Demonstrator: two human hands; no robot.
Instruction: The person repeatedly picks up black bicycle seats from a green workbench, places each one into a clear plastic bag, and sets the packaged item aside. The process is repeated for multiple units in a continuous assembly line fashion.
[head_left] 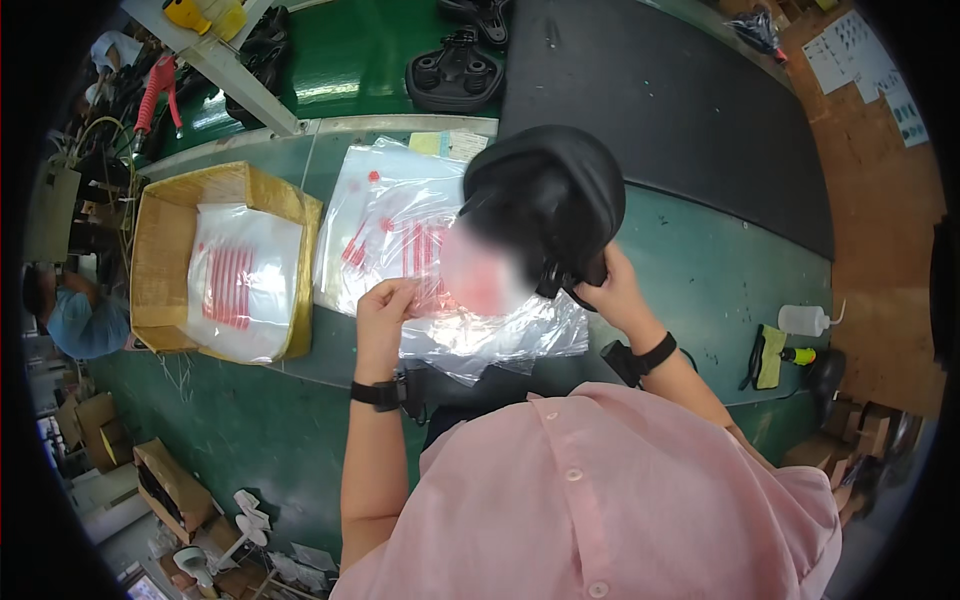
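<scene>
- A black, padded, saddle-shaped seat (590,175) is being held above the green table (690,270) by the right hand (612,292); its lower right side is being gripped, probably because a firm hold near the dark bracket is being offered there.
- The fingers of this hand are being clamped on the seat; how they are being placed behind it cannot be told.
- By the left hand (385,300), the edge of a clear plastic bag with red print (425,255) is being pinched, thumb and fingers together on the film. Such a light pinch is perhaps being used because the film is thin.
- Whether this bag is being separated from the others cannot be told, as the middle is being hidden by a blur.
- A loose pile of clear, shiny plastic bags (345,240) is being supported by the table below the seat, seemingly so that both hands are being served at short reach.
- Further clear bags with red stripes (240,285) are being contained in a yellow, tape-covered, open-topped box (306,270) at the left, probably so that the slippery sheets are being confined by its walls.
- Part of the table is being covered by a flat black mat (680,90), maybe for protection of surfaces.
</scene>
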